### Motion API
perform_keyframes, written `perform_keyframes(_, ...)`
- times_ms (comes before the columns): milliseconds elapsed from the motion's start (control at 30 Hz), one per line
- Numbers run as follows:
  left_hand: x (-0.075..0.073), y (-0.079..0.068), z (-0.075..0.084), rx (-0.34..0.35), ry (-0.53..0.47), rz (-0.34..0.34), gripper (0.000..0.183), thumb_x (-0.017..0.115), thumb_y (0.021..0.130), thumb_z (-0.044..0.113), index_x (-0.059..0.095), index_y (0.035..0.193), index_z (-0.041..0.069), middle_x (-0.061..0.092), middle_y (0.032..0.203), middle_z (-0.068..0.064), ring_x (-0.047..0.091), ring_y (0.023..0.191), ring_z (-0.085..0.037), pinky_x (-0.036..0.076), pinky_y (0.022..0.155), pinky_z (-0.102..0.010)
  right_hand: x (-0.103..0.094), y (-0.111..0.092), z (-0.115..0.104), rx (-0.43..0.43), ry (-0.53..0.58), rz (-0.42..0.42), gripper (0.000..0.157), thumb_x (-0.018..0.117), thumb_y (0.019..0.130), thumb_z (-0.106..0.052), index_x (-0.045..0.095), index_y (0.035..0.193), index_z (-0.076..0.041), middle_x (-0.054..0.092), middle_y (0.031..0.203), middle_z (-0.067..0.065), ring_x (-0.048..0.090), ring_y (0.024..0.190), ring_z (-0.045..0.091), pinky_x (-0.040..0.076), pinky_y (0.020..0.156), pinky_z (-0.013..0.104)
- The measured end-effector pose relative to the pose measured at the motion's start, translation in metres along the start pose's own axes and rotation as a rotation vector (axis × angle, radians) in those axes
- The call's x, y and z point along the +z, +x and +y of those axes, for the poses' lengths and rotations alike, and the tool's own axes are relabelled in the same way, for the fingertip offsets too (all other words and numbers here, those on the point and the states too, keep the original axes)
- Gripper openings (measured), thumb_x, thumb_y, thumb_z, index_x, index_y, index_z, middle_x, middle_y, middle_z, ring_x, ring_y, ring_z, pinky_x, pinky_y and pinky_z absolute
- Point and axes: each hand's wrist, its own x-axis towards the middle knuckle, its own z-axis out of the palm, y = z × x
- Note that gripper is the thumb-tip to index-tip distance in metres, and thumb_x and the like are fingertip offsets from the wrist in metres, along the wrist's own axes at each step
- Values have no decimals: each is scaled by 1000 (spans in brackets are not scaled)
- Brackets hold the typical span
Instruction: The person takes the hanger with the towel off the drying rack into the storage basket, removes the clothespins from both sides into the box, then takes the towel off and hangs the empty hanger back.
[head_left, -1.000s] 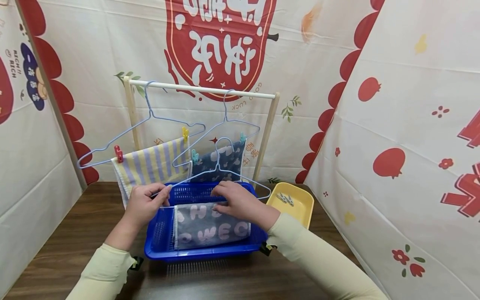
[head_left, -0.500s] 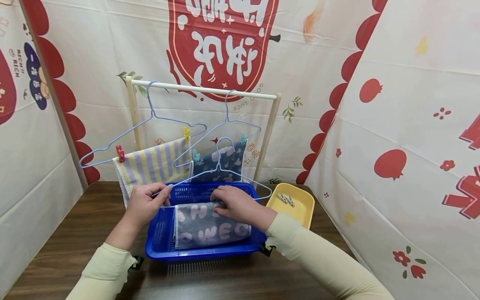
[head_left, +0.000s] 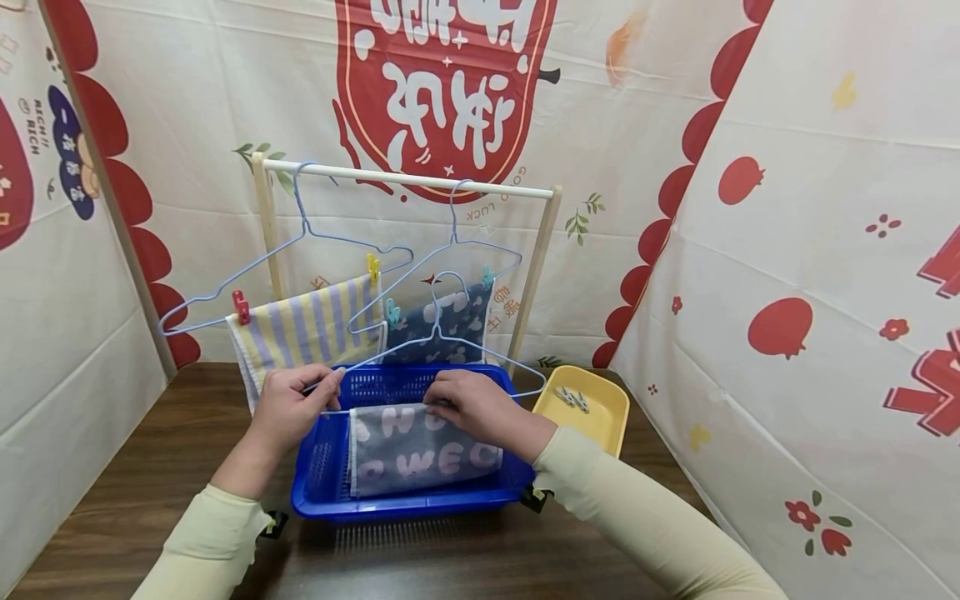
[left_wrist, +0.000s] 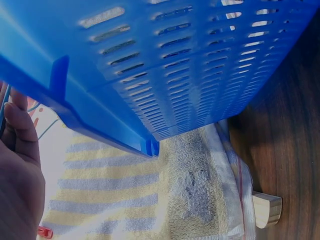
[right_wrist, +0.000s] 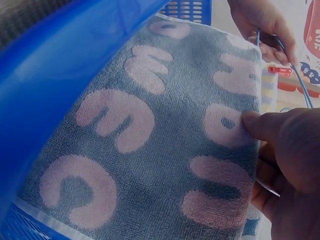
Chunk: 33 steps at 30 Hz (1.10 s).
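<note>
In the head view my left hand [head_left: 296, 404] pinches the left end of a blue wire hanger [head_left: 375, 358], whose hook points up. Over the hanger's bottom bar lies a grey towel with pink letters [head_left: 420, 458], its lower part inside the blue basket [head_left: 375, 507]. At the towel's top edge my right hand [head_left: 480, 408] pinches the cloth. The right wrist view has the right thumb [right_wrist: 257, 125] on the towel's front and the other fingers behind the edge. The left wrist view shows only part of the left hand [left_wrist: 20, 165], beside the basket's wall.
Behind the basket stands a rack with a white rail [head_left: 405, 177]. Two hangers on it carry a striped towel [head_left: 315, 325] and a dark patterned towel [head_left: 442, 329], both clipped with clothespins. A yellow tray [head_left: 600, 425] at the right contains grey clothespins [head_left: 572, 398].
My right thumb and fingers have come together on the towel's top edge, and the towel's lower edge has risen slightly. The left hand keeps its hold on the hanger.
</note>
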Motion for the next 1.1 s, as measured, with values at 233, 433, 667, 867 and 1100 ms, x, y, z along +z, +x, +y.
perform_keyframes(233, 1, 0, -1, 17, 9, -1, 38, 76, 97, -10, 72, 76, 22, 69, 64, 7, 62, 56, -10, 48, 55, -18, -2, -1, -1, -8, 16, 44, 8, 80, 105, -14, 84, 111, -15, 75, 104, -4, 70, 96, 11, 59, 87, 28)
perform_keyframes(433, 1, -1, -2, 8, 19, -24, 37, 77, 97, -9, 72, 75, 20, 69, 65, 8, 61, 56, -6, 47, 52, -19, -3, 2, 1, 9, -17, 70, 7, 78, 106, -15, 83, 111, -15, 75, 107, -4, 71, 99, 11, 59, 89, 30)
perform_keyframes(667, 1, -1, -2, -10, 16, -35, 33, 75, 100, -6, 72, 75, 15, 69, 65, 8, 60, 56, -6, 46, 52, -19, -5, 3, 3, -11, -23, 82, 6, 76, 107, -14, 81, 111, -15, 75, 108, -3, 71, 100, 12, 59, 90, 32)
perform_keyframes(867, 0, -2, -2, -18, 16, -29, 31, 74, 101, -5, 72, 74, 11, 68, 65, 9, 60, 55, -7, 45, 51, -19, -5, 4, 5, -33, 4, 83, 6, 72, 110, -13, 75, 114, -16, 71, 108, -4, 66, 98, 11, 58, 88, 31)
perform_keyframes(1100, 1, -2, -1, -27, 12, -25, 32, 75, 101, -4, 73, 74, 13, 69, 65, 8, 60, 55, -7, 46, 51, -20, -4, 3, 6, -58, -22, 68, 8, 66, 113, -15, 70, 119, -19, 64, 109, -8, 62, 96, 8, 56, 87, 28)
